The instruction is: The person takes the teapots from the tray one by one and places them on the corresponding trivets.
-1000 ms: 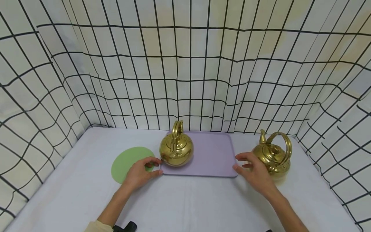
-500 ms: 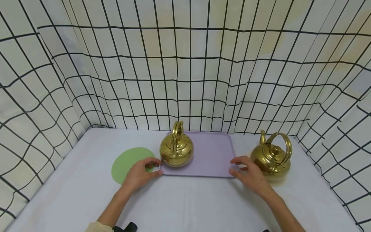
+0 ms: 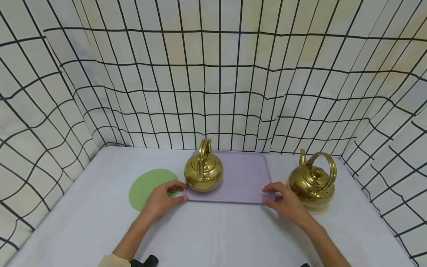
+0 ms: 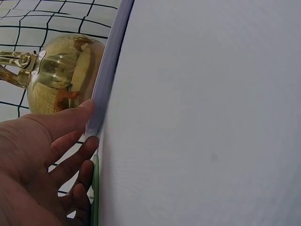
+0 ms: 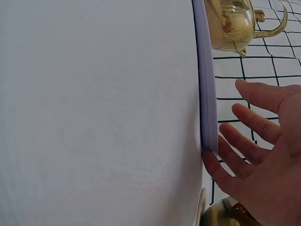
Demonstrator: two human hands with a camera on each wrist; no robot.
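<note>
A lilac rectangular tray (image 3: pixel 245 178) lies on the white table. On its left part stands a brass kettle (image 3: pixel 203 174), handle upright. My left hand (image 3: pixel 160 202) is at the tray's front left corner, thumb tip at the rim and fingers loosely bent beside it, as the left wrist view shows. Over the front right corner, my right hand (image 3: pixel 291 205) has its fingers spread. In the right wrist view its little fingertip is right at the tray's corner, the thumb apart. A second brass kettle (image 3: pixel 311 183) stands just beyond this hand.
A green round mat (image 3: pixel 146 191) lies left of the tray, partly behind my left hand. Under the right kettle shows a pale round mat (image 3: pixel 321 210). White walls with a black grid (image 3: pixel 220 92) enclose the table at the back and both sides.
My right hand has moved left and slightly toward me, from the tray's right edge to over its front right corner. The left hand, tray and kettles have stayed in place.
</note>
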